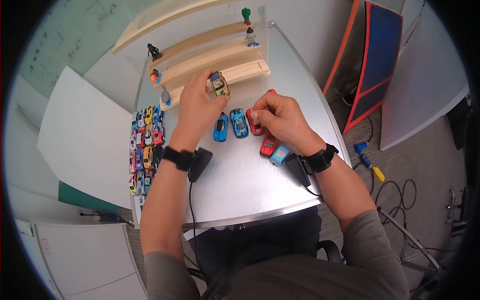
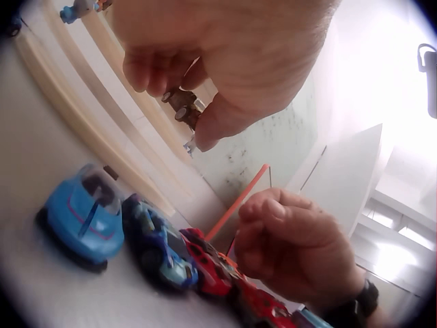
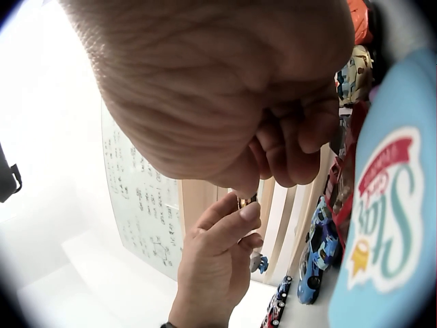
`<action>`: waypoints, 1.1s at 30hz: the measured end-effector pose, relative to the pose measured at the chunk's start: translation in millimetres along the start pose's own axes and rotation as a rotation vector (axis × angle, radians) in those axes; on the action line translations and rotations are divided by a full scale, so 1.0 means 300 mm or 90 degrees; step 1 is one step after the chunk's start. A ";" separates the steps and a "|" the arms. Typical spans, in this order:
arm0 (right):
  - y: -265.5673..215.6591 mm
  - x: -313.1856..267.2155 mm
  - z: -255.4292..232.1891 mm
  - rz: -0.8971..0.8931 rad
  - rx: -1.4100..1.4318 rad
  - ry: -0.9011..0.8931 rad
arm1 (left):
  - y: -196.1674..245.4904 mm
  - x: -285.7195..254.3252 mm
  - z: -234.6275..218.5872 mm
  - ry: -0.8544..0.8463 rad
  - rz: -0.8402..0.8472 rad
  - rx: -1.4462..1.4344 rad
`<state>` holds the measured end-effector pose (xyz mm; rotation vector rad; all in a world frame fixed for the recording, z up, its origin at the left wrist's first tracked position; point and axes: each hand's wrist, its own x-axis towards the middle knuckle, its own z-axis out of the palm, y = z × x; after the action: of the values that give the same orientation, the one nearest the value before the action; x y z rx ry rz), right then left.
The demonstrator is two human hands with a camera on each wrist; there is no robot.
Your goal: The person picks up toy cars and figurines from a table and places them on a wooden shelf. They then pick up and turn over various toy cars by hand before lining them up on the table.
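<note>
Between its thumb and fingers, my left hand (image 1: 196, 106) pinches a yellow-and-black toy car (image 1: 219, 84), raised in front of the lowest wooden shelf step. My right hand (image 1: 284, 117) hovers over the cars at the right, fingers curled in, with nothing visible in its grip. Below the hands stand a blue car (image 1: 221, 128), a blue patterned car (image 1: 239, 123) and a red car (image 1: 255, 125), partly covered by the right fingers. Closer to me are another red car (image 1: 268, 144) and a light blue car (image 1: 279, 155), whose printed roof fills the right wrist view's side.
Toy cars (image 1: 146, 135) stand packed in rows along the table's left edge. A stepped wooden rack (image 1: 210, 59) at the back carries small figures, including a grey one (image 1: 165, 95) and a green one (image 1: 246, 16). Black cables run down from both wrist straps.
</note>
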<state>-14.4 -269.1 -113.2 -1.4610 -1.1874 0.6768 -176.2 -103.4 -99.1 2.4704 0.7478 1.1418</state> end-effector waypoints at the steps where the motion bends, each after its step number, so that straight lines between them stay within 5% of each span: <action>1: -0.005 -0.001 -0.001 -0.001 0.002 0.001 | -0.016 0.027 0.010 0.002 0.021 0.056; 19: -0.039 -0.007 -0.013 -0.009 -0.025 -0.003 | -0.060 0.137 0.074 -0.119 0.013 0.117; 33: -0.030 -0.005 -0.012 -0.041 -0.020 0.007 | -0.077 0.102 0.068 -0.104 0.023 0.094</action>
<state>-14.6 -272.6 -103.9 -1.4444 -1.2364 0.6078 -151.1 -68.3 -104.6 2.6698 0.7682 0.9127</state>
